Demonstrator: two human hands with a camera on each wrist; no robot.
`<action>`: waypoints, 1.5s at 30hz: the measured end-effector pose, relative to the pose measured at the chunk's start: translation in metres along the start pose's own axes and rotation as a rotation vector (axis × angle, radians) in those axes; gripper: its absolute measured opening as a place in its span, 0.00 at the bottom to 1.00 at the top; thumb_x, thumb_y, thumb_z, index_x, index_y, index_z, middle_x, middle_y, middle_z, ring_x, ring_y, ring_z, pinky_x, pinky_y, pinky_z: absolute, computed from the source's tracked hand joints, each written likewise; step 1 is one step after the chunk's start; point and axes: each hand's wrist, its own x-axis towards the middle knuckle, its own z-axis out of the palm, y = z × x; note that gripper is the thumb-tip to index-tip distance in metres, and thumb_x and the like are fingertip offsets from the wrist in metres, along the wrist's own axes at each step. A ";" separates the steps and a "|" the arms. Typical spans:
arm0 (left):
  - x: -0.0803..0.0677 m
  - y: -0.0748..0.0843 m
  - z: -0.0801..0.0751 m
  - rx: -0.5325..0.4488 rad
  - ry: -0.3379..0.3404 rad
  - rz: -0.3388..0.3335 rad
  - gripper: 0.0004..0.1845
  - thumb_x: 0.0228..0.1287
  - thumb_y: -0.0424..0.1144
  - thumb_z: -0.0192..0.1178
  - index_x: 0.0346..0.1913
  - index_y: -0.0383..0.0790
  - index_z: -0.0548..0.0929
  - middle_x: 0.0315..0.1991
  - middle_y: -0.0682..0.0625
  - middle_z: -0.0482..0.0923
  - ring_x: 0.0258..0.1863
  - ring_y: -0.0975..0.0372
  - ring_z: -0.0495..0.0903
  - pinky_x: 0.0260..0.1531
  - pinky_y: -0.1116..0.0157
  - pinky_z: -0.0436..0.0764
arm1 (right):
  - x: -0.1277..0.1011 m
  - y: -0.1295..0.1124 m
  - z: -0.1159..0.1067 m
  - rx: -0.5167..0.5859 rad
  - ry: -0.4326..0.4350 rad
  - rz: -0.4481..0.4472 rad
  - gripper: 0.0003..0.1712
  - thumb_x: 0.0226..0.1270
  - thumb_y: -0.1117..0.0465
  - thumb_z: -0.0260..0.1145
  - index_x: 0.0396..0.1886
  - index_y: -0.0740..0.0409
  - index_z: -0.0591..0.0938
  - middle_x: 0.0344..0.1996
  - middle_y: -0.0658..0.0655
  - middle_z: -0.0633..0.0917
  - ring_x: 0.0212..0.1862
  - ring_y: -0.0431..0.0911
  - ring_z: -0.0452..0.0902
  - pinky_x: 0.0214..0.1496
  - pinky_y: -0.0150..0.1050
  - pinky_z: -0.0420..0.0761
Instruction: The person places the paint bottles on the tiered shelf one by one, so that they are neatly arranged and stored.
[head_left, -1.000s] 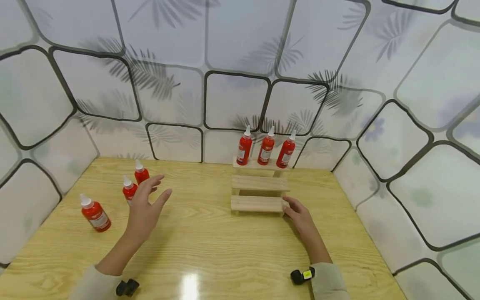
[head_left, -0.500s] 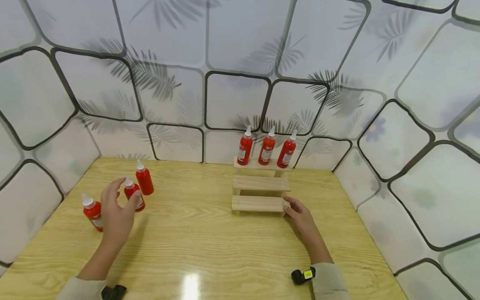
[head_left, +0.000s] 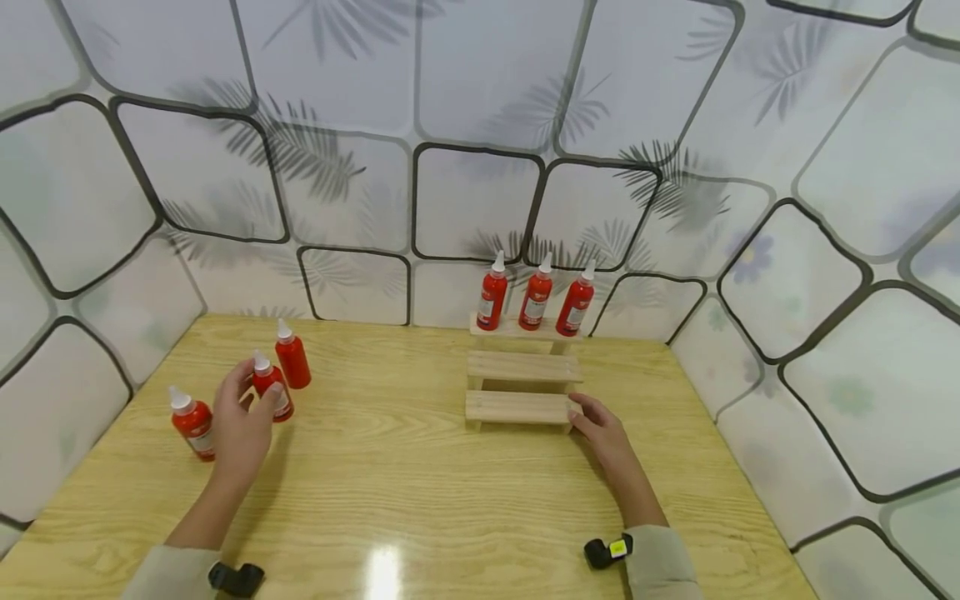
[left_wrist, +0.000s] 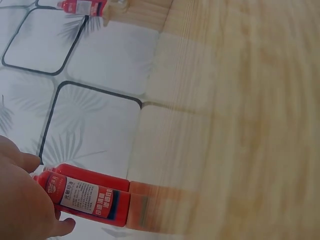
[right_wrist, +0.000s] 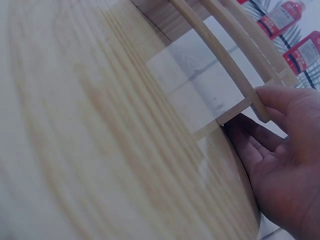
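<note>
My left hand (head_left: 243, 421) is at a red squeeze bottle (head_left: 279, 398) with a white pointed cap, its thumb and fingers around the upper part. In the left wrist view that labelled bottle (left_wrist: 85, 197) stands with thumb and finger on either side of its neck, the cap hidden by the hand. A second red bottle (head_left: 293, 363) stands right behind it; a third bottle (head_left: 197, 432) is left of the hand, partly covered. My right hand (head_left: 602, 429) holds the right end of the lowest step of a three-step wooden stand (head_left: 517, 407), also gripped in the right wrist view.
Three more red bottles (head_left: 535, 302) stand in a row on the stand's top step. The stand is at the back right of the wood-grain table (head_left: 420, 492). Patterned white walls (head_left: 345, 200) close off the back and both sides.
My left hand has moved left and down from in front of the bottles, then its fingers have closed in around the middle bottle. The right hand has stayed on the stand.
</note>
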 end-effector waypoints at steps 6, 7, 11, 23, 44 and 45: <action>0.003 -0.002 0.005 -0.020 0.003 -0.021 0.31 0.76 0.36 0.55 0.77 0.42 0.60 0.75 0.41 0.63 0.74 0.45 0.63 0.74 0.46 0.62 | -0.001 0.000 0.000 0.006 0.001 0.012 0.31 0.74 0.50 0.64 0.72 0.56 0.72 0.76 0.61 0.64 0.80 0.54 0.51 0.81 0.50 0.53; 0.004 -0.003 0.006 -0.029 0.005 -0.025 0.31 0.76 0.36 0.55 0.78 0.42 0.59 0.75 0.41 0.62 0.74 0.46 0.62 0.74 0.46 0.62 | -0.002 -0.001 0.000 0.008 0.000 0.014 0.31 0.74 0.50 0.64 0.72 0.56 0.72 0.77 0.61 0.64 0.80 0.54 0.51 0.81 0.50 0.53; 0.007 -0.003 0.009 -0.045 0.022 -0.047 0.32 0.76 0.35 0.55 0.77 0.45 0.58 0.75 0.44 0.63 0.73 0.49 0.64 0.73 0.51 0.65 | -0.004 -0.005 0.000 0.019 -0.012 0.025 0.31 0.75 0.51 0.63 0.73 0.56 0.70 0.77 0.61 0.62 0.80 0.55 0.50 0.81 0.50 0.52; 0.011 -0.002 0.012 -0.010 0.071 -0.040 0.30 0.73 0.35 0.58 0.75 0.45 0.64 0.72 0.44 0.68 0.66 0.53 0.69 0.66 0.60 0.73 | -0.002 -0.001 0.001 0.025 -0.015 0.003 0.31 0.74 0.51 0.64 0.72 0.57 0.71 0.76 0.61 0.64 0.80 0.56 0.50 0.81 0.51 0.53; -0.018 0.050 0.069 -0.122 -0.232 0.210 0.28 0.69 0.30 0.63 0.70 0.38 0.69 0.63 0.41 0.74 0.61 0.57 0.73 0.60 0.69 0.76 | 0.000 0.000 0.000 0.012 -0.008 0.017 0.32 0.74 0.49 0.64 0.72 0.57 0.71 0.78 0.61 0.62 0.80 0.56 0.49 0.81 0.51 0.52; -0.018 0.052 0.074 -0.126 -0.248 0.214 0.28 0.69 0.30 0.63 0.70 0.37 0.69 0.63 0.40 0.74 0.61 0.55 0.73 0.62 0.64 0.76 | -0.001 -0.001 0.000 0.014 -0.009 0.017 0.32 0.74 0.49 0.64 0.72 0.57 0.71 0.78 0.61 0.61 0.80 0.56 0.49 0.81 0.51 0.52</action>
